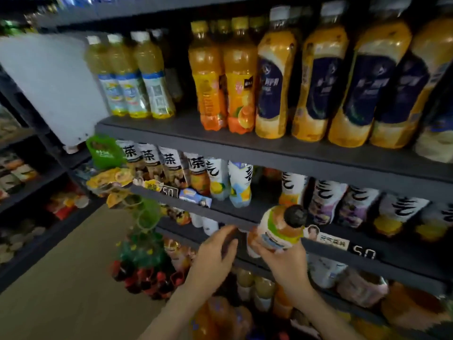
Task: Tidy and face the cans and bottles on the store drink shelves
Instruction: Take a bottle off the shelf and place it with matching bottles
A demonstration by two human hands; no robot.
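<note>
My right hand point(282, 258) grips a small orange drink bottle point(282, 229) with a black cap and a white and green label, held tilted in front of the middle shelf edge point(245, 223). Just to its left, my left hand point(215, 256) hovers with fingers relaxed and holds nothing. Behind the bottle, the middle shelf has a gap between a white and yellow labelled bottle point(241, 185) and a row of white and purple labelled bottles point(323, 202). On the top shelf stand orange juice bottles point(239, 77) and tall bottles with dark blue labels point(272, 77).
Pale yellow tea bottles point(132, 77) stand at the top shelf's left. A green basket point(105, 152) and snack packs hang at the shelf end. Price tags point(364, 251) line the shelf edges. More bottles fill the lower shelves point(362, 285). Brown floor point(73, 278) lies to the left.
</note>
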